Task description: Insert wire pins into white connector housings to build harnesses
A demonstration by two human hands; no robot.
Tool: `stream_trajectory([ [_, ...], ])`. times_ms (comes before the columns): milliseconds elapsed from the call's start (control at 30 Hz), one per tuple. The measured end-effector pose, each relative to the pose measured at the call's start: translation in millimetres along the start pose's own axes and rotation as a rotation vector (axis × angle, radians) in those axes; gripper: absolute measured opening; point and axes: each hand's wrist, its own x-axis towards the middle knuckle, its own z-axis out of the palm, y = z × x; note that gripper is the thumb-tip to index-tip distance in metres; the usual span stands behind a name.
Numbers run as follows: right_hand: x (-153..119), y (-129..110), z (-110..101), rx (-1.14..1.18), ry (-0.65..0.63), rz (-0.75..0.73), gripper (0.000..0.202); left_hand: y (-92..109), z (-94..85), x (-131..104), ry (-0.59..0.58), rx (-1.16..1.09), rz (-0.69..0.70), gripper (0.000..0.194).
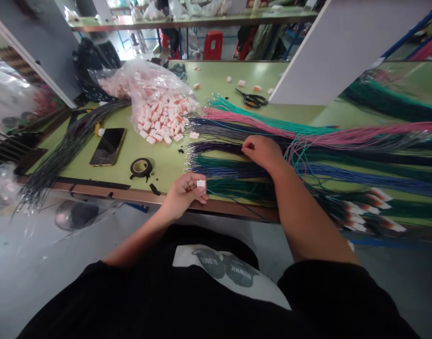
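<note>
My left hand (188, 194), near the table's front edge, pinches a small white connector housing (201, 183) between thumb and fingers. Thin green wires (237, 188) run rightward from beside it. My right hand (260, 149) is closed in a pinch above a bundle of dark purple wires (219, 147); what lies between its fingertips is too small to make out. Further wire bundles lie side by side: blue wires (233, 173), pink wires (233, 116) and turquoise wires (244, 109), their metal-tipped ends pointing left.
Many white and orange connector housings (163, 120) spill from a clear plastic bag (152, 77). A phone (108, 147), a roll of black tape (141, 167) and scissors (252, 100) lie on the table. Grey wires (71, 141) hang over the left edge. Wired connectors (357, 214) lie at right.
</note>
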Motion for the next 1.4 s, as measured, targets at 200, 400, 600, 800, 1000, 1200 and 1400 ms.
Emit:
stream_trajectory([
  [200,-0.2,9.0,-10.8,0.475,0.268,0.147,0.004,14.9,14.8,-14.1,0.02,0.211,0.058,0.019],
  [400,-25.6,-30.1,-3.2,0.621,-0.009,-0.278,0.012,17.2,17.5,14.0,-0.023,0.026,0.062,0.023],
  [600,-46.1,-54.6,6.1,0.457,-0.053,-0.666,0.017,2.4,4.9,34.5,-0.039,-0.26,-0.009,0.031],
  [800,-52.4,-49.5,4.2,0.314,0.02,-0.586,0.014,5.9,3.1,33.2,-0.033,-0.341,-0.107,0.033],
  [1000,-59.3,-51.8,1.6,0.222,0.049,-0.563,0.013,9.0,5.9,33.9,-0.011,-0.36,-0.135,0.035],
  [1200,-59.5,-53.7,6.9,0.151,0.079,-0.569,0.014,9.4,5.6,32.8,0.005,-0.34,-0.146,0.031],
  [1400,-58.3,-54.0,11.4,0.172,0.05,-0.522,0.014,5.9,4.5,32.9,-0.011,-0.319,-0.092,0.031],
])
